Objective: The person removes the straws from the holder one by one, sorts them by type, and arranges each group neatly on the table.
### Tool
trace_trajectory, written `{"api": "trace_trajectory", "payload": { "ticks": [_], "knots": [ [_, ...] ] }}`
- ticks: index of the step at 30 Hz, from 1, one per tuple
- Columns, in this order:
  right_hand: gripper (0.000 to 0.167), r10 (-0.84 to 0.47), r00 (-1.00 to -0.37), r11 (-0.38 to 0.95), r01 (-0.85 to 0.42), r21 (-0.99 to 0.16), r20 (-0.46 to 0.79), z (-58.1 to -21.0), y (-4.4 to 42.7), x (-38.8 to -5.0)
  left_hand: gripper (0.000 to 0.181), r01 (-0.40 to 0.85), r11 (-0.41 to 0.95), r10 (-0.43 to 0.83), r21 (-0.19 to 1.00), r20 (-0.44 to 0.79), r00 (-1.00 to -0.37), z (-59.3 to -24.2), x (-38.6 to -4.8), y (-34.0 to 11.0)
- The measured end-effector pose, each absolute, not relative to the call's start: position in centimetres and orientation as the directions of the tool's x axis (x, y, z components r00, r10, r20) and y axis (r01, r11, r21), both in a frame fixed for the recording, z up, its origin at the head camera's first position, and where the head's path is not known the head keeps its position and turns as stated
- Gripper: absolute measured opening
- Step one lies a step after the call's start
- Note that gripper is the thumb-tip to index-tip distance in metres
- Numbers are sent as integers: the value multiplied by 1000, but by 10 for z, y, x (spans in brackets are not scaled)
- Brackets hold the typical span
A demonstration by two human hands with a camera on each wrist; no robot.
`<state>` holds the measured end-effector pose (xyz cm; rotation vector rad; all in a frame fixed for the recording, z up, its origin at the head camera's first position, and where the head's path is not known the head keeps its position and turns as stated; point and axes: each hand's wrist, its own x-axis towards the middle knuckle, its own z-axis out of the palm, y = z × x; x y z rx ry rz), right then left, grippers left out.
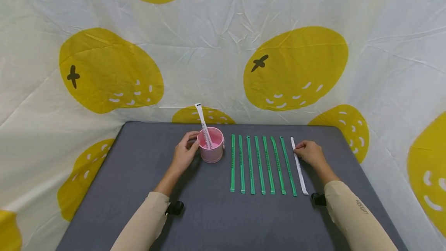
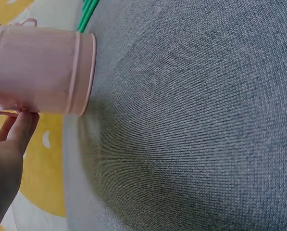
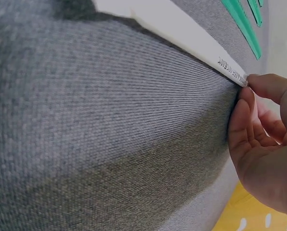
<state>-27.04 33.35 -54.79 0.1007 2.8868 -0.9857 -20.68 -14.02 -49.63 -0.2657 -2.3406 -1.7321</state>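
Note:
A small pink bucket [image 1: 211,155] stands on the grey table, with white paper-wrapped straws [image 1: 203,124] leaning in it, their tops out over the rim. At its left side my left hand [image 1: 184,152] holds it, thumb toward the front and fingers at the rim. The left wrist view has the fingertips against the pink bucket [image 2: 40,70] beside its handle lug. My right hand [image 1: 310,153] pinches another white wrapped straw [image 1: 299,167] near its far end, between thumb and fingers. In the right wrist view this straw [image 3: 181,33] lies along the cloth, dark print on it.
Several green wrapped straws [image 1: 259,165] lie side by side in a row between the bucket and the white straw. The dark grey tabletop [image 1: 216,220] meets a white curtain [image 1: 216,69] with yellow fruit shapes at the back.

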Motion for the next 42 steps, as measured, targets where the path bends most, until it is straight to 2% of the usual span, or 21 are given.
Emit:
{"api": "trace_trajectory", "payload": {
  "ticks": [9, 22, 25, 29, 34, 42],
  "knots": [
    [24, 25, -996, 816, 69, -574, -85, -549, 338, -271, 39, 289, 267, 33, 919, 291, -956, -498, -207, -140],
    [27, 18, -995, 792, 74, -606, -97, -548, 341, -268, 38, 288, 267, 36, 920, 289, -957, -499, -207, -140],
    [28, 12, -995, 784, 68, -617, -94, -543, 340, -267, 39, 291, 276, 37, 916, 292, -956, -512, -215, -143],
    [31, -13, -998, 790, 30, -612, -67, -534, 337, -269, 40, 290, 285, 33, 914, 293, -956, -530, -224, -147],
    [33, -78, -997, 788, -50, -613, -19, -516, 322, -272, 38, 289, 304, 26, 908, 296, -955, -531, -224, -145],
    [30, -187, -980, 701, -179, -690, 65, -489, 271, -274, 35, 291, 329, 17, 898, 302, -953, -528, -227, -143]
  ]
}}
